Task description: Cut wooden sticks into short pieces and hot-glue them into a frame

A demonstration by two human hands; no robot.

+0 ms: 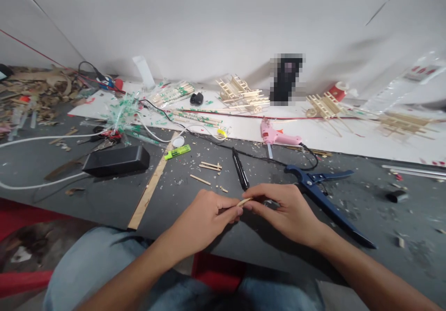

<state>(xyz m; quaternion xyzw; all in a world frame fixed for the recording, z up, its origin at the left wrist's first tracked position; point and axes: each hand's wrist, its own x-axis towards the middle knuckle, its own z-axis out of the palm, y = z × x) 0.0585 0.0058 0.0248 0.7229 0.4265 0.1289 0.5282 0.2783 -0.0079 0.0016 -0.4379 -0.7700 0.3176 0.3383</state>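
Observation:
Near the table's front edge, my left hand (209, 215) pinches one end of a short, pale wooden piece (245, 201). My right hand (284, 208) pinches its other end, and the fingertips of both hands almost meet. Just behind them lies a black marker (240, 169). To the right of my right hand rests a blue cutter (329, 201) with its handles spread. Behind my left hand are short cut sticks (210, 166), another single stick (200, 180) and tiny wood bits. A pink glue gun (278, 135) lies farther back.
A black box (116, 160), a wooden strip (149, 190) and a green lighter or blade case (177, 152) lie to the left. Stick models (240, 92) stand on a white board (362, 140) along the wall. Cables cross the table; scraps heap up at the far left.

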